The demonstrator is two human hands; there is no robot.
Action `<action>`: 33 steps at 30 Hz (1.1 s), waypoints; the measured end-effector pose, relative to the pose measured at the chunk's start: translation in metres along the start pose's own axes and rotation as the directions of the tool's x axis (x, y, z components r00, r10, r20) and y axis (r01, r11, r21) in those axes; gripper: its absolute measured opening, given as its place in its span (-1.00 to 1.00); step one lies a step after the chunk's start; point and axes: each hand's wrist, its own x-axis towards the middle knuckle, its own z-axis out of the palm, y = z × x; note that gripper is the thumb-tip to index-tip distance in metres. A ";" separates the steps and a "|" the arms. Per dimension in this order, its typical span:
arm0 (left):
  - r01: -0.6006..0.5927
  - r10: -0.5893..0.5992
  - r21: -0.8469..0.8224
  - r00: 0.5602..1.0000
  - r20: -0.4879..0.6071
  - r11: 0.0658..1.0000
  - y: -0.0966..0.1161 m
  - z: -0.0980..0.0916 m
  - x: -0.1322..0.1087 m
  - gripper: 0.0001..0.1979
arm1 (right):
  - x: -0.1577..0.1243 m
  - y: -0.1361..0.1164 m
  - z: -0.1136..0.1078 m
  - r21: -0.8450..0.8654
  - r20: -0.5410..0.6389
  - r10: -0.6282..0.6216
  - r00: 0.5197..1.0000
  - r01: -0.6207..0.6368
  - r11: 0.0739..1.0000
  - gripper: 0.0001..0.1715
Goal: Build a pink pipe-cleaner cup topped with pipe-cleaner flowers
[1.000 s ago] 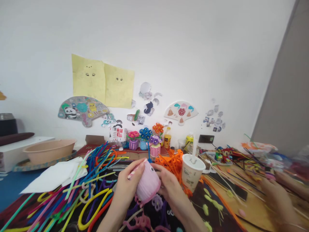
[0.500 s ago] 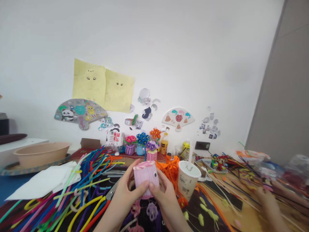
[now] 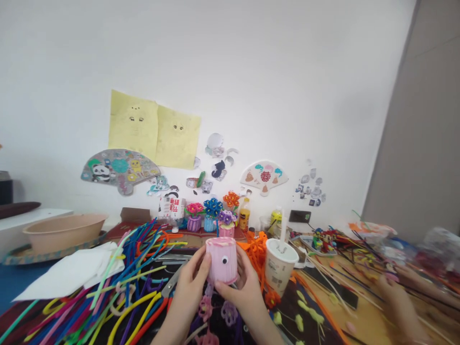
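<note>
A small pink pot (image 3: 221, 261) with a twisted pink-and-white rim and one googly eye on its side is held upright between both hands. My left hand (image 3: 196, 273) wraps round its left side, thumb on the front. My right hand (image 3: 244, 278) grips the right side, its thumb at the lower front edge. Just below the pot lie purple (image 3: 229, 312) and pink (image 3: 205, 306) pipe-cleaner flowers. A metal tool (image 3: 170, 283), perhaps scissors, lies beside my left wrist.
Coloured pipe cleaners (image 3: 136, 306) and white paper (image 3: 72, 270) spread at the left. A paper cup (image 3: 280, 268) stands right of my hands, near orange pipe cleaners (image 3: 253, 251). Behind are flower pots (image 3: 194, 223) and bottles (image 3: 244, 215). Another person's hand (image 3: 397, 292) is at far right.
The pot has turned, so its googly eye now faces me near the middle of its side. My left thumb has moved up and left from the lower front.
</note>
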 end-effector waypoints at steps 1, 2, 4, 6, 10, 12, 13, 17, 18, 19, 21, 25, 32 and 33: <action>-0.002 0.002 0.013 1.000 -0.014 1.000 0.000 0.000 0.000 -0.44 | 0.000 0.002 0.000 -0.038 -0.002 -0.016 1.000 0.016 0.999 0.00; -0.004 0.004 0.020 1.000 -0.022 1.000 0.001 0.001 0.000 -0.46 | -0.001 0.003 -0.001 -0.067 0.002 -0.022 1.000 0.022 0.997 0.01; -0.009 0.011 0.040 0.999 -0.039 0.999 0.001 0.002 0.000 -0.48 | -0.002 0.003 -0.001 -0.107 0.015 -0.014 1.000 0.015 0.994 0.06; -0.013 0.017 0.066 0.998 -0.055 0.998 0.000 0.004 -0.001 -0.50 | -0.002 0.002 -0.001 -0.140 0.036 0.004 0.999 0.001 0.990 0.12; -0.018 0.031 0.140 0.995 -0.092 0.990 -0.002 0.004 -0.002 -0.52 | -0.001 0.003 -0.001 -0.191 0.084 -0.001 0.996 0.017 0.981 0.15; -0.017 0.042 0.190 0.991 -0.126 0.982 -0.003 0.002 -0.002 -0.54 | 0.000 0.005 -0.003 -0.196 0.081 -0.005 0.997 0.021 0.980 0.13; -0.012 0.047 0.222 0.987 -0.154 0.975 -0.003 0.000 -0.002 -0.56 | 0.000 0.007 -0.003 -0.196 0.076 -0.004 0.997 0.019 0.980 0.12; 0.041 0.071 0.364 0.955 -0.288 0.930 -0.001 -0.008 -0.003 -0.65 | 0.001 0.011 -0.005 -0.206 0.065 0.014 0.998 0.000 0.979 0.12; 0.051 0.074 0.391 0.951 -0.299 0.919 0.000 -0.009 -0.003 -0.65 | 0.001 0.012 -0.005 -0.208 0.060 0.018 0.998 -0.005 0.978 0.12; 0.057 0.073 0.410 0.953 -0.296 0.910 0.001 -0.010 -0.004 -0.65 | 0.001 0.012 -0.004 -0.206 0.056 0.021 0.998 -0.009 0.978 0.11; 0.060 0.062 0.433 0.963 -0.262 0.899 0.004 -0.010 -0.004 -0.67 | 0.001 0.012 -0.003 -0.195 0.038 0.015 0.999 -0.007 0.981 0.09; 0.039 0.052 0.448 0.981 -0.189 0.893 0.008 -0.008 -0.005 -0.68 | 0.001 0.011 -0.001 -0.181 0.015 0.010 1.000 -0.007 0.983 0.07; 0.012 0.061 0.411 0.985 -0.164 0.912 0.006 -0.010 -0.004 -0.61 | 0.002 0.010 -0.002 -0.197 0.047 0.011 0.999 -0.002 0.980 0.08; 0.010 0.061 0.396 0.985 -0.164 0.918 0.005 -0.010 -0.003 -0.59 | 0.001 0.009 -0.002 -0.199 0.049 0.006 0.999 0.003 0.980 0.07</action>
